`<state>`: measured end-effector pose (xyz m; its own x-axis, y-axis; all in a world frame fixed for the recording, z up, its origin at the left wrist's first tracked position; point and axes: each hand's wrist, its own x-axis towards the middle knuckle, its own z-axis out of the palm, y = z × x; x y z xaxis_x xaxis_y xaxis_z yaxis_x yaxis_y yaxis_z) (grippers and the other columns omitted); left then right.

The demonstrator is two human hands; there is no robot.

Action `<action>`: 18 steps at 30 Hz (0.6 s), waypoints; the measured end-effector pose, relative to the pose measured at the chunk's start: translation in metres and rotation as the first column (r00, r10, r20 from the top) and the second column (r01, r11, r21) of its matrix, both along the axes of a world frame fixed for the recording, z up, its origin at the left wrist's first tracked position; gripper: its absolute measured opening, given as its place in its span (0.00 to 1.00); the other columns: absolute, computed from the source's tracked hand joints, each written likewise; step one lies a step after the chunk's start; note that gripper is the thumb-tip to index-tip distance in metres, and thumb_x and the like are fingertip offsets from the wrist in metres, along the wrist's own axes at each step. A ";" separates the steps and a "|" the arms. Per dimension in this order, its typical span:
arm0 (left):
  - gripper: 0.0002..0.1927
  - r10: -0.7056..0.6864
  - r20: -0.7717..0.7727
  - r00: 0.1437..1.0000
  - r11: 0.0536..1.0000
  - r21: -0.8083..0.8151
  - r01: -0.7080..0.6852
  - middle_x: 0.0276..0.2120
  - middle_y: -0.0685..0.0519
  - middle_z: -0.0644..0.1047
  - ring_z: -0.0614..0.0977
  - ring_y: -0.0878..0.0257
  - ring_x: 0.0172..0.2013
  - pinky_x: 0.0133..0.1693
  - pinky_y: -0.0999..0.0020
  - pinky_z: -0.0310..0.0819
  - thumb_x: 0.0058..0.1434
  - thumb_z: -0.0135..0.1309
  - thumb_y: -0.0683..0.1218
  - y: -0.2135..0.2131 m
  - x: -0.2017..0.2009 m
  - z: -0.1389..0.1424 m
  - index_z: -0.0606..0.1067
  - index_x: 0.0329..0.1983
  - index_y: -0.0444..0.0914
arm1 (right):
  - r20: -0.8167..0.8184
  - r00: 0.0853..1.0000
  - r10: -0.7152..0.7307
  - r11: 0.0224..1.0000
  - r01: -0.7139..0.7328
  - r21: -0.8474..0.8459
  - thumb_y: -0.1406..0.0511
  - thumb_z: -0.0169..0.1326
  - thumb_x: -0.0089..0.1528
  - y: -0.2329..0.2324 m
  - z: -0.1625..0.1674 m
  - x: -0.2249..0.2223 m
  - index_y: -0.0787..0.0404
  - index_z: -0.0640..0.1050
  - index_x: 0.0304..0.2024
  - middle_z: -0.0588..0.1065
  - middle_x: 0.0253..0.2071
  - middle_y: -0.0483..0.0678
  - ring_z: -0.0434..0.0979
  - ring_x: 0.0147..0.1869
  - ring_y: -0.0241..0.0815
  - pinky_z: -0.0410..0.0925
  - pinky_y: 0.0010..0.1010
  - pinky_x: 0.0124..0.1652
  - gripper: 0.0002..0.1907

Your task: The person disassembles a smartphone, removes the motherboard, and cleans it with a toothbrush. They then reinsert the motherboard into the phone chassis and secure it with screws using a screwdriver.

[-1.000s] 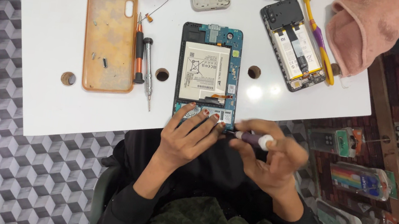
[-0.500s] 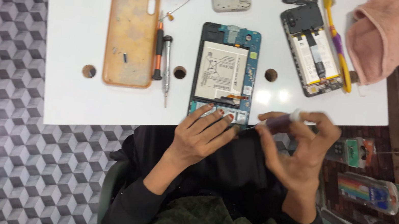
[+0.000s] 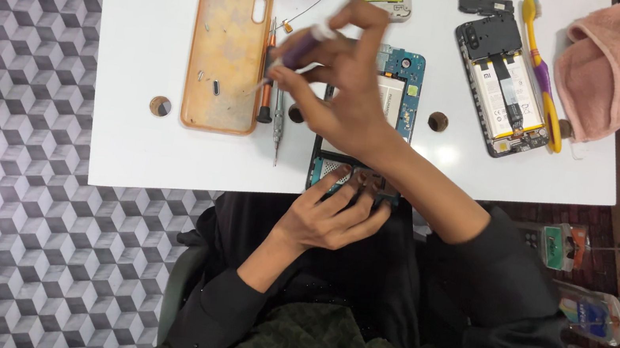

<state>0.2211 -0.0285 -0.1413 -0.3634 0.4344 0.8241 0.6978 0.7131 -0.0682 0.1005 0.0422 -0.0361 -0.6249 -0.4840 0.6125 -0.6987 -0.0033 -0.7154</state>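
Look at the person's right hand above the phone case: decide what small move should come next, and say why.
Probably lower the purple screwdriver tip toward the orange phone case. The right hand holds it angled at the case, where small dark bits lie, while the left hand rests on the opened phone.

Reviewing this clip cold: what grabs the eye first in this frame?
The right hand reaches across the white table, holding a purple-handled screwdriver with its tip over the orange phone case. Below it, the left hand rests its fingers on the lower end of the opened phone at the table's near edge. A pink cloth lies at the far right corner.
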 end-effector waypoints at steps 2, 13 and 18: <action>0.11 0.005 -0.016 1.000 1.000 0.002 -0.005 0.43 0.58 0.78 0.82 0.60 0.50 0.58 0.58 0.77 0.70 0.56 0.52 0.000 -0.001 -0.003 0.76 0.53 0.48 | 0.037 0.994 0.105 0.993 -0.103 -0.060 0.74 0.58 0.74 -0.010 -0.010 -0.007 0.62 0.49 0.60 0.76 0.47 0.52 0.85 0.50 0.39 0.78 0.24 0.46 0.29; 0.08 0.020 -0.016 1.000 0.999 0.026 -0.019 0.44 0.58 0.78 0.82 0.61 0.51 0.59 0.60 0.78 0.71 0.57 0.50 -0.007 -0.002 -0.015 0.75 0.52 0.49 | 0.029 0.996 0.081 0.996 -0.081 0.030 0.74 0.58 0.70 -0.024 -0.032 -0.011 0.60 0.49 0.58 0.77 0.46 0.60 0.87 0.49 0.47 0.79 0.31 0.46 0.30; 0.10 0.049 -0.028 0.998 0.999 -0.006 -0.049 0.45 0.58 0.78 0.82 0.61 0.52 0.60 0.60 0.77 0.72 0.56 0.49 -0.007 -0.002 -0.024 0.74 0.54 0.51 | 0.061 0.992 0.108 0.994 -0.110 0.021 0.74 0.57 0.71 -0.026 -0.034 -0.012 0.59 0.48 0.58 0.78 0.46 0.61 0.87 0.49 0.47 0.79 0.31 0.46 0.30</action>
<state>0.2186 -0.0353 -0.1652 -0.3617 0.4217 0.8314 0.6595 0.7461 -0.0915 0.0881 0.0159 -0.0698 -0.6028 -0.5654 0.5629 -0.6509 -0.0596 -0.7569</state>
